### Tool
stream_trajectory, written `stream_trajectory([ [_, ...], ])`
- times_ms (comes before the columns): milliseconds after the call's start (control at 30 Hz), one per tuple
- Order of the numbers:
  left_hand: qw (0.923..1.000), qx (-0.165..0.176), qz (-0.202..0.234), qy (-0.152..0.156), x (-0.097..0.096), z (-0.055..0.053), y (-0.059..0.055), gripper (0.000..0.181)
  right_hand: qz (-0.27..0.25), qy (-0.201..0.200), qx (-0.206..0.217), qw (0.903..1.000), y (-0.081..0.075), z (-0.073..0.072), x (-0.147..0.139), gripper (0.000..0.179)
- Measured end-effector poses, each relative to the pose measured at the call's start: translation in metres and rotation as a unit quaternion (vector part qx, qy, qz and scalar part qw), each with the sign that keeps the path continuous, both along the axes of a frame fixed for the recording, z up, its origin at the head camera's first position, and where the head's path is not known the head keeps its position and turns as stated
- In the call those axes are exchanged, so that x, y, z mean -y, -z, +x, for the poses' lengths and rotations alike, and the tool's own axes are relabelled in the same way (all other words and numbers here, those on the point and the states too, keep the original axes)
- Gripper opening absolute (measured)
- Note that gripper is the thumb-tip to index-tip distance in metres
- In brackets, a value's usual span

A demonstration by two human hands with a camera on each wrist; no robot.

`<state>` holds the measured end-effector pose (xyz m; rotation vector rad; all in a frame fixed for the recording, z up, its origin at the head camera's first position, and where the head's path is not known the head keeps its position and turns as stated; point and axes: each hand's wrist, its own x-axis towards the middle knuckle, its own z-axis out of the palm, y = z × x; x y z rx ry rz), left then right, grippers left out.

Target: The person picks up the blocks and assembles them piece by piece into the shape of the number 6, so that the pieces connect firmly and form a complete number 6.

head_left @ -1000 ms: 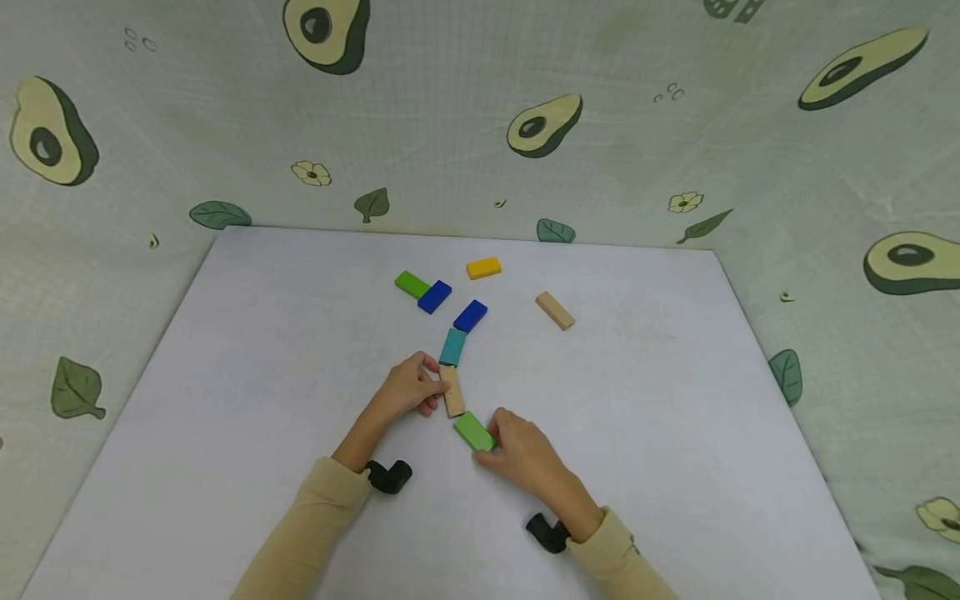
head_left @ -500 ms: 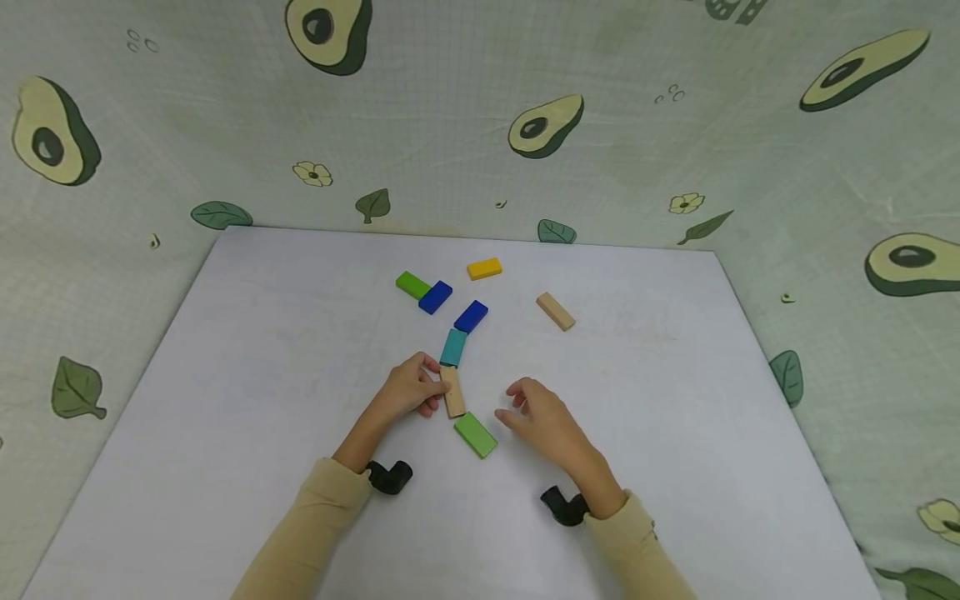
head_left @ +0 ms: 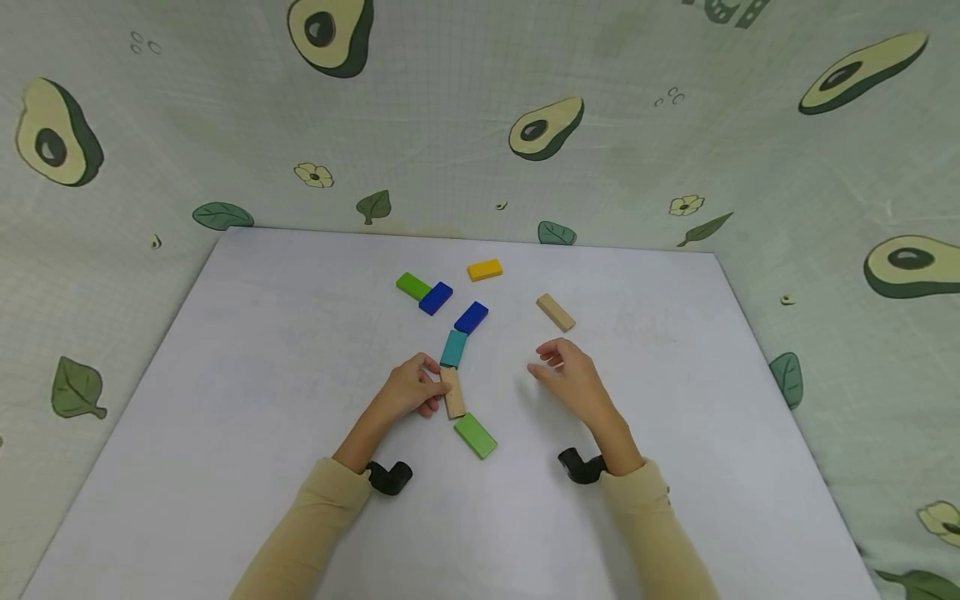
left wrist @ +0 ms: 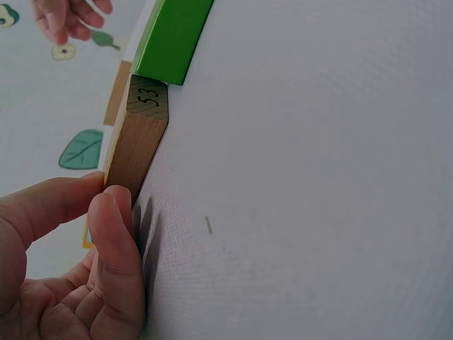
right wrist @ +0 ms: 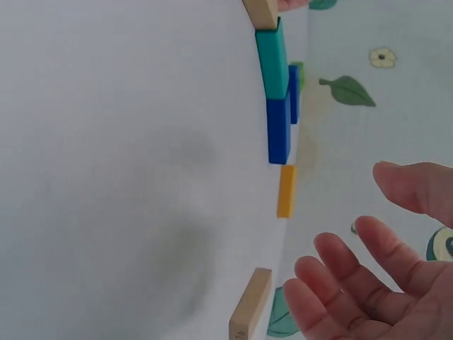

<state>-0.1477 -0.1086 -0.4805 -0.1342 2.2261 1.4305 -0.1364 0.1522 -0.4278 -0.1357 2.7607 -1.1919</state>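
Your left hand (head_left: 409, 387) pinches the wooden block stamped 53 (head_left: 456, 402); your right hand (head_left: 576, 380) hangs loosely curled, holding nothing.
The wooden block lies flat on the white table (head_left: 675, 392), between the light-green block (head_left: 476, 436) and the teal block (head_left: 453, 348), with a dark-blue block (head_left: 472, 317) beyond. It looks light, stiff and sturdy, with fair grip; take it across its long sides, mid-length.

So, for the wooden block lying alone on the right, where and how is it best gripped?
Probably pinch the wooden block mid-length across its two long sides, the right hand coming from above and the near side. It lies diagonally, touching no other block, so both long sides are free.
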Motion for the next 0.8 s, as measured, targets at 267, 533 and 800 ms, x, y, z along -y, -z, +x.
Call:
stream_trajectory([
  [267, 1.0, -0.001, -0.005, 0.0, -0.001, 0.0, -0.002, 0.034, -0.018, 0.04, -0.013, 0.9989, 0.005, -0.025, -0.017, 0.035],
  [533, 1.0, -0.002, -0.004, 0.002, -0.001, 0.0, -0.003, 0.034, -0.047, 0.097, -0.01, 0.9942, 0.017, -0.042, -0.032, 0.043],
  [800, 1.0, 0.001, -0.006, 0.0, -0.001, -0.001, -0.001, 0.034, -0.074, 0.155, 0.005, 0.9851, 0.033, -0.057, -0.041, 0.047],
])
